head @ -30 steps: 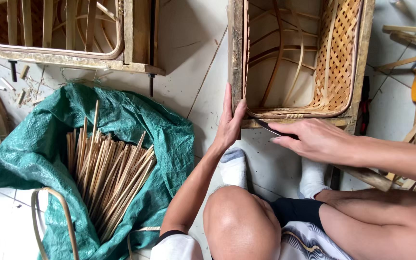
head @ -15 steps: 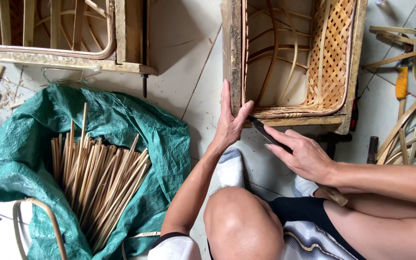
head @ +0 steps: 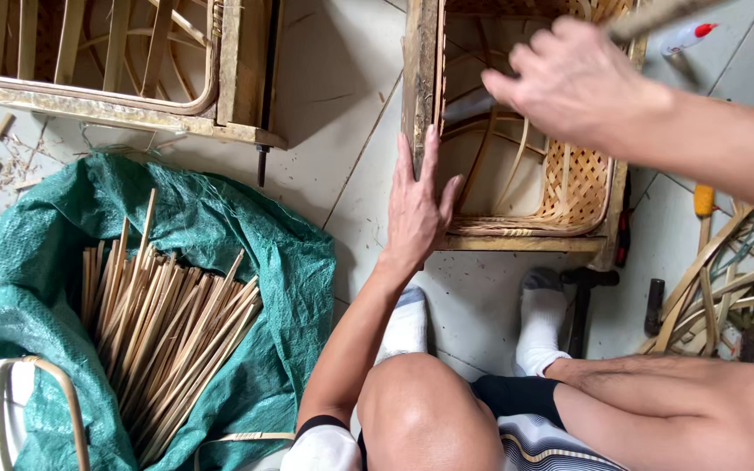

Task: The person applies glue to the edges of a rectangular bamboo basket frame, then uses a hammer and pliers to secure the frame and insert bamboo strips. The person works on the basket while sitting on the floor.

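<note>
Head view. A wooden frame with a woven cane panel [head: 517, 113] is seen lying on the tiled floor [head: 342, 148], directly ahead of the seated person's knees. Its long axis runs away from the body, toward the top of the picture; the near cross rail lies just beyond the two socked feet.

The left hand [head: 419, 202] is laid flat against the near-left corner of the frame, at the foot of the left upright rail. The grip is released — fingers extended and together, palm on the wood, thumb spread toward the woven rim. Nothing is clasped by it.

The right hand [head: 576, 80] is raised above the frame's open interior, clear of the weave and nearer the camera than the left. Its fingers are curled closed on a thin pale stick [head: 656, 16], which slants up and out of the picture at the top edge; the stick's far end is not visible.

The frame is therefore touched by the left hand only, and lies below and slightly left of the right grip.

Elsewhere — a green tarpaulin [head: 220, 227] carrying a bundle of split cane sticks [head: 167, 331] lies to the left, well apart from both hands. A second wooden frame [head: 106, 61] occupies the upper left. Loose cane strips and tool handles [head: 709, 296] lie at the right.
</note>
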